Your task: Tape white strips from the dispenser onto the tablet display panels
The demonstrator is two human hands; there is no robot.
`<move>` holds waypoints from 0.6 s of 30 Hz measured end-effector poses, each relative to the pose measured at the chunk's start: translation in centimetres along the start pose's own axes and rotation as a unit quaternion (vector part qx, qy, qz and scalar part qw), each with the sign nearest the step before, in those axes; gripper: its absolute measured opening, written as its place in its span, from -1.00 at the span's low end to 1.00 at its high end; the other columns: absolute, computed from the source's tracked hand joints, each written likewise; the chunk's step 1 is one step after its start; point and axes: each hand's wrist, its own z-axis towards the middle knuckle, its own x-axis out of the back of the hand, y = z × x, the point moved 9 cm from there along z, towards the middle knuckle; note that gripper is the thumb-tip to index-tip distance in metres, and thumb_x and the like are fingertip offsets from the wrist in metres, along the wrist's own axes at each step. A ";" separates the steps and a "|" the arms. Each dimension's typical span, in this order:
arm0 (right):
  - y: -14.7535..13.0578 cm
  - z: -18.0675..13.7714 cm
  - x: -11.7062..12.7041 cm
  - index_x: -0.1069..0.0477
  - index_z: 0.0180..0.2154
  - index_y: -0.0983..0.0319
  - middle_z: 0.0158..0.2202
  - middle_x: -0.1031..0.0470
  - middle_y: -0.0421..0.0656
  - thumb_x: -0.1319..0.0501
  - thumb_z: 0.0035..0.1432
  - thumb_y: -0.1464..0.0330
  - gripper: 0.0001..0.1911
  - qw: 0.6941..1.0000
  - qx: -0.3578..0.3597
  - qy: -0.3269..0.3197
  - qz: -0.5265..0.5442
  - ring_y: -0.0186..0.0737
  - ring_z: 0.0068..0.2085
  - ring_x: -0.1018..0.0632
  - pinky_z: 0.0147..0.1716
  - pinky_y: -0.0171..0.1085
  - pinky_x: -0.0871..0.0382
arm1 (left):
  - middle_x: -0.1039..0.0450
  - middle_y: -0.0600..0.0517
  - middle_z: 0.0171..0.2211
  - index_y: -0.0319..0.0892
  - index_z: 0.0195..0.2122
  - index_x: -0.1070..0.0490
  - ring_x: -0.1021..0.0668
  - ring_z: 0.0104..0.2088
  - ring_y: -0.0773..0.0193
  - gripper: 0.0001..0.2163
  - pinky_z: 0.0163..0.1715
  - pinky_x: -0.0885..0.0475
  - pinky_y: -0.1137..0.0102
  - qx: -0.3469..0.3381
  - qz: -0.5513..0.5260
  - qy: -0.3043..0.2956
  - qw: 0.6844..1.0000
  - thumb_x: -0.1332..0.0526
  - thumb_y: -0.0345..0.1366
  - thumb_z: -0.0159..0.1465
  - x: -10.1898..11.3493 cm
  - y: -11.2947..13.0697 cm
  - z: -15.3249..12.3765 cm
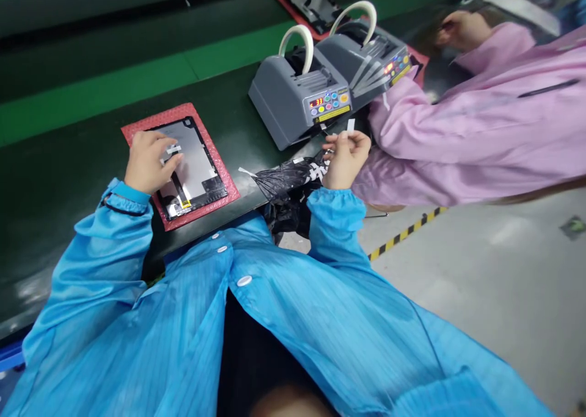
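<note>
My left hand point(149, 160) rests over a flat tablet screen panel point(195, 154), its thumb and fingers apart. A small white strip point(174, 149) shows between thumb and forefinger, seemingly lying on the panel. Under the panel is a pink bubble-wrap sheet point(228, 184). A dark ribbon cable and a yellow patch point(185, 204) show on the panel's near part. My right hand point(347, 157) is closed in a pinch on a short piece of white tape point(351, 125), which sticks up above the fingers, in front of the nearer grey tape dispenser point(284, 99).
A second tape dispenser point(361, 57) stands beside the first. A black plastic bag point(286, 182) with white scraps hangs at the table edge. At right, a co-worker's pink sleeve point(458, 130) reaches close. Another panel point(311, 5) lies farther back on the dark green table point(68, 160).
</note>
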 end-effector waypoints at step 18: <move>-3.6 -5.0 -5.7 -0.02 0.02 0.09 -0.32 -0.45 -0.21 -0.28 0.12 0.06 -0.41 0.966 0.166 -0.193 -0.044 -0.25 -0.30 -0.56 -0.33 -0.22 -0.45 | -0.51 -0.04 -0.24 -0.13 -0.17 -0.48 -0.50 -0.16 0.13 -0.62 0.01 -0.33 0.17 -0.113 -0.157 -0.029 0.981 -0.07 0.06 0.35 -2.3 8.7 1.7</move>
